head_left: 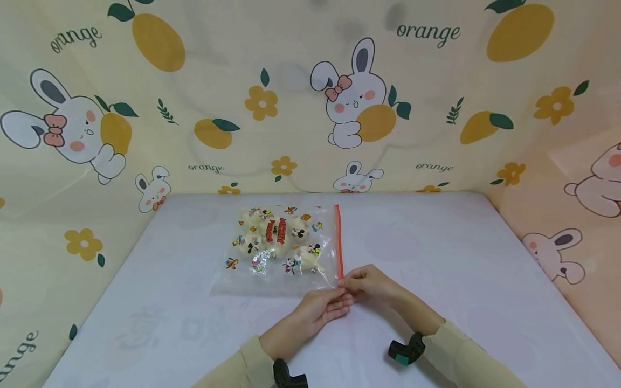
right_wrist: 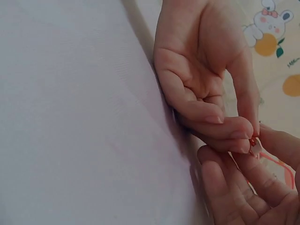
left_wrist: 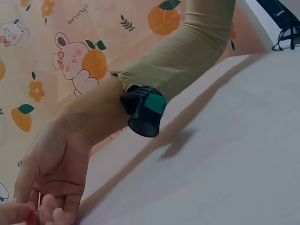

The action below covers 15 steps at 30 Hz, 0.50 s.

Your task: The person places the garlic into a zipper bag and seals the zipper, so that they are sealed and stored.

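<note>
A clear zip bag (head_left: 281, 277) with cartoon prints and red lettering lies flat on the table, several pale round pieces (head_left: 252, 242) inside it. Its red zip strip (head_left: 338, 237) runs along the right side. At the near end of that strip, my left hand (head_left: 320, 310) pinches the corner between thumb and fingers. My right hand (head_left: 373, 283) pinches the same end from the other side, fingertips close against the left ones. In the right wrist view a bit of red (right_wrist: 253, 142) shows between the fingertips; most of the corner is hidden there.
The table (head_left: 436, 253) has a white cover and meets a printed cloth backdrop (head_left: 291, 140) at the back and sides. Each wrist wears a black camera, such as the right wrist camera (head_left: 406, 349). A black object (left_wrist: 281, 16) stands at the table's edge.
</note>
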### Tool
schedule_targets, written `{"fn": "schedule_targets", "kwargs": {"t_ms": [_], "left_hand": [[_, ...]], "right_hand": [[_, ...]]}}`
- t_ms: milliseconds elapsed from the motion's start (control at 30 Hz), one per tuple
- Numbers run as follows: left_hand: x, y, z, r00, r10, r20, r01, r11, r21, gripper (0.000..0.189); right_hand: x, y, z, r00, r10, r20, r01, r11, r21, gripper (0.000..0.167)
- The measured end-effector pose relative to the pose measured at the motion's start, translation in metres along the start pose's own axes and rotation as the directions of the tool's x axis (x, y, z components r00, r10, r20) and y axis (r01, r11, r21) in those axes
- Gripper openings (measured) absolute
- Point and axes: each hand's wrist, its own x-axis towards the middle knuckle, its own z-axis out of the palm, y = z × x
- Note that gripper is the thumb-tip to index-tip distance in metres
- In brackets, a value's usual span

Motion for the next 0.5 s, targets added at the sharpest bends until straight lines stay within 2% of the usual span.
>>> {"fn": "schedule_targets", "kwargs": {"t_ms": [167,500], "left_hand": [[-0.002,-0.0017,0.0013,1.0,0.019,-0.007,-0.019,1.0,0.022,0.036],[-0.0019,-0.0022,0.001,1.0,0.017,-0.018,-0.016,0.999,0.039,0.034]], "right_hand": [[-0.0022,0.002,0.0018,1.0,0.013,-0.014,-0.013,1.0,-0.026,0.035],[-0.0007,0.0031,0.0064,0.999,-0.022,-0.029,0.021,0.999,-0.04,0.034]]}}
